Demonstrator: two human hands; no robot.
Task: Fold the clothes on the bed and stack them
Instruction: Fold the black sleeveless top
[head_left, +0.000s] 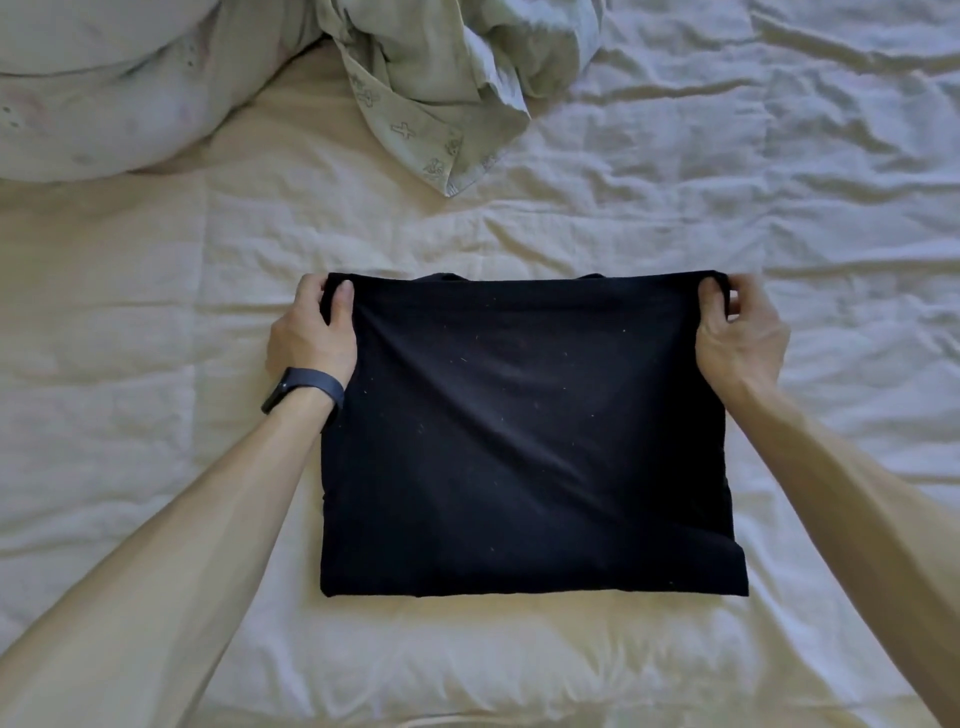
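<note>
Heaped at the far edge, well apart: crumpled pale green printed cloth; far left, a pillow. Underneath, a wrinkled cream sheet over the bed. Flat at centre, folded black shirt, far corners pinched by left grip and right grip; dark wristband on left wrist.

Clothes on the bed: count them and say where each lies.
2. The black garment, folded, at centre; the pale patterned garment, crumpled, beyond it. Others may hide underneath.

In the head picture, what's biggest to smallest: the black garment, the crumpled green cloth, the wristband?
1. black garment
2. crumpled green cloth, farther off and cut by the frame
3. wristband
</note>
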